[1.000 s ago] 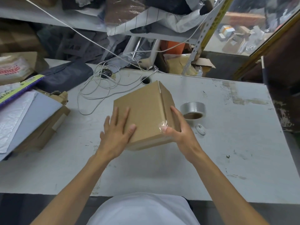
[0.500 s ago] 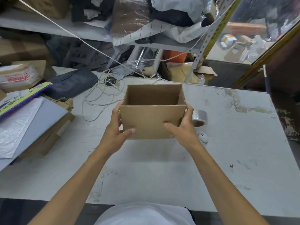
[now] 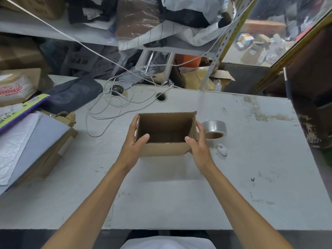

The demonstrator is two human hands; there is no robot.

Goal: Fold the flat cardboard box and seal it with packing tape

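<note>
Since half a second ago the cardboard box has tipped fully mouth-up, near mid-desk. Left hand and right hand each grip a side wall, thumbs hooked over the near rim. Judged step: bottom closed, box being set upright. Next move calls for folding the top flaps, then reaching for the tape roll just right of the box. Brown corrugated, empty inside; top flaps not visible.

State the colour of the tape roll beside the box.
Silvery grey tape roll, with a brown core; head view.
</note>
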